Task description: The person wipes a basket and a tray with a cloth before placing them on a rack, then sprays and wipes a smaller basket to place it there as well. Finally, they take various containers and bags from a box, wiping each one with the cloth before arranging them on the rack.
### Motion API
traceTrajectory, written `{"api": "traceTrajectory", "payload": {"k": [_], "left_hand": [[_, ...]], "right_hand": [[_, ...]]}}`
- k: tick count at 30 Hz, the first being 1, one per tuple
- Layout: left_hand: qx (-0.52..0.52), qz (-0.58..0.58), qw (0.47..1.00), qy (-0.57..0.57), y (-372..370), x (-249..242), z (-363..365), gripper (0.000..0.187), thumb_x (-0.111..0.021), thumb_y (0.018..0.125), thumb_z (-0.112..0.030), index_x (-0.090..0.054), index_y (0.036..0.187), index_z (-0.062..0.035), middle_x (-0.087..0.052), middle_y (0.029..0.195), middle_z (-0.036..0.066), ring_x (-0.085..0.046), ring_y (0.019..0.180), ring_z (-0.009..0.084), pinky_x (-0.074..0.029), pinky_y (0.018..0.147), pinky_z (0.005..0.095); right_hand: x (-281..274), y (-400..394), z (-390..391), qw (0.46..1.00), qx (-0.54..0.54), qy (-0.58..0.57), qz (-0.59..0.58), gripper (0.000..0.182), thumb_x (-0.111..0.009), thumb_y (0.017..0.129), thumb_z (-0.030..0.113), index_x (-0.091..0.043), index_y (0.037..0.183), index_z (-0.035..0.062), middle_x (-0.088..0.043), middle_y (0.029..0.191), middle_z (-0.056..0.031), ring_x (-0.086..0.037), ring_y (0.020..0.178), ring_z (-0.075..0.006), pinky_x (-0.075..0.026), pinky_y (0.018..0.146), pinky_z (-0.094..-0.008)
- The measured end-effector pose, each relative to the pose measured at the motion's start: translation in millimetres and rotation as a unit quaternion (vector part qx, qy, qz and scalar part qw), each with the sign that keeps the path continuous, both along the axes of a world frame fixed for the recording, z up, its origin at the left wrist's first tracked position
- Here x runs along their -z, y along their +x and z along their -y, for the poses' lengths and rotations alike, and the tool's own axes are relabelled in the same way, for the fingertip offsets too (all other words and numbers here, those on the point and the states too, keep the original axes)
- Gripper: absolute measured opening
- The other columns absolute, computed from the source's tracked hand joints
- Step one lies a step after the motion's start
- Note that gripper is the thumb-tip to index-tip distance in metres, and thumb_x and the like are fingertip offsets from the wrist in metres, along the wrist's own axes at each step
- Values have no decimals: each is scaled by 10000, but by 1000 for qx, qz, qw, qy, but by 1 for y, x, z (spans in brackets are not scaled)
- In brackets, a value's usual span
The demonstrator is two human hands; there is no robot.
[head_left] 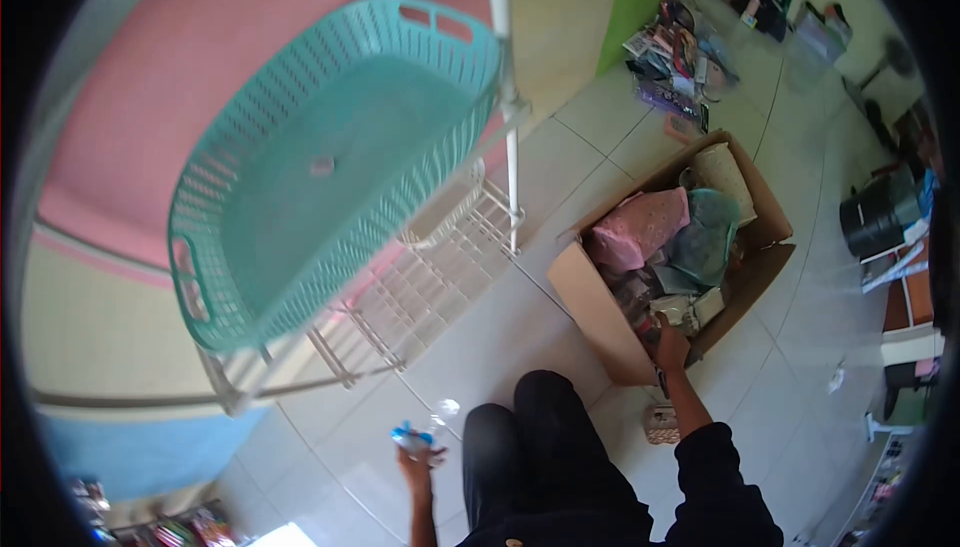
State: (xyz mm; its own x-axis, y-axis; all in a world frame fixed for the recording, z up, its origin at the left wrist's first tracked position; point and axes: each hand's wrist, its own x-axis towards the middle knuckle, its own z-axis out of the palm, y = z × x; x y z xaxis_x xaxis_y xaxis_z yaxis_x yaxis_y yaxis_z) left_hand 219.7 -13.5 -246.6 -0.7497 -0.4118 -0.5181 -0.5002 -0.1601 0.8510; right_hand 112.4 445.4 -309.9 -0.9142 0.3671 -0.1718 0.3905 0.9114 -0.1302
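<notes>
Low at the left of my legs, my left hand (419, 455) holds a small blue and clear item (411, 436), too small to make out fully. My right hand (673, 345) reaches into the near end of an open cardboard box (590, 316); its fingertips are among small packets, and what they touch is unclear. Inside the box lie a pink bundle (640, 228), a teal bag (703, 237) and a cream patterned bundle (722, 178). Beside the box, under my right forearm, sits a small woven basket (661, 424).
A big turquoise basket (330, 167) rests on a white wire rack (513, 182) at the upper left. Packaged goods (680, 55) lie on the floor beyond the box. A black bin (870, 224) stands at the right.
</notes>
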Motion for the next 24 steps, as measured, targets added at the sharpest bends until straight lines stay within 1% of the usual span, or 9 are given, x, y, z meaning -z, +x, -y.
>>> {"api": "traceTrajectory", "payload": {"k": [3, 8, 9, 10, 12, 14, 16, 20, 24], "left_hand": [[-92, 24, 995, -22, 8, 47, 29, 395, -461, 721, 3, -401, 1111, -17, -509, 910, 111, -594, 671, 230, -535, 486, 306], [-146, 28, 988, -44, 16, 49, 24, 419, -465, 726, -26, -384, 1138, -17, -481, 988, 109, -592, 681, 228, -509, 474, 293], [-154, 19, 987, -43, 18, 54, 25, 419, -465, 726, -26, -384, 1138, -17, -481, 988, 109, -592, 681, 228, -509, 474, 293], [-143, 4, 988, -51, 22, 63, 31, 423, -464, 734, -34, -375, 1148, -35, -475, 1004, 112, -600, 673, 238, -507, 474, 293], [-126, 0, 991, -54, 16, 71, 44, 434, -460, 744, -42, -352, 1164, -74, -470, 1016, 117, -610, 672, 256, -504, 470, 303], [-132, 8, 990, -46, 0, 60, 48, 443, -456, 747, -41, -337, 1170, -95, -471, 1013, 118, -612, 679, 264, -503, 465, 311], [-74, 140, 987, -33, -1, 45, 50, 404, -436, 746, -32, -326, 1126, -114, -474, 1004, 101, -605, 740, 292, -521, 554, 410], [-46, 179, 982, -30, -5, 38, 54, 375, -432, 746, 0, -328, 1090, -109, -467, 1009, 117, -599, 765, 306, -515, 582, 452], [-65, 197, 978, 10, -9, 62, 68, 365, -469, 727, 14, -355, 1051, -107, -473, 1000, 118, -590, 794, 323, -509, 594, 469]], "right_hand": [[1, -1, -3, 1000, -11, -4, -23, 636, -688, 595, 405, -446, 1146, 199, -581, 676, -160, -581, 672, -349, -446, 564, -430], [-5, -1, -6, 998, -27, -2, -54, 607, -697, 593, 396, -472, 1131, 226, -571, 650, -164, -574, 651, -352, -435, 551, -439], [-9, -2, -6, 999, -25, 4, -31, 621, -680, 599, 428, -476, 1138, 195, -581, 686, -169, -578, 674, -346, -441, 569, -436], [-9, -3, -2, 1000, -19, 7, -13, 642, -662, 605, 459, -480, 1145, 163, -592, 722, -174, -583, 696, -340, -447, 587, -432], [1, -2, -5, 999, -11, -10, -31, 597, -661, 616, 443, -497, 1125, 179, -556, 619, -169, -568, 625, -341, -421, 524, -435], [5, -3, -5, 998, -28, 16, -46, 604, -639, 627, 469, -497, 1124, 156, -551, 612, -164, -566, 612, -336, -418, 525, -433], [19, 1, -9, 994, -48, 43, -90, 684, -649, 592, 481, -462, 1164, 156, -557, 594, -149, -565, 577, -344, -432, 521, -430], [3, 1, -3, 998, -35, 31, -36, 712, -649, 595, 478, -418, 1197, 176, -560, 596, -144, -570, 579, -330, -430, 518, -425], [9, 1, -8, 999, 6, 40, 20, 724, -645, 593, 496, -391, 1207, 207, -568, 594, -124, -575, 560, -315, -439, 512, -414]]}}
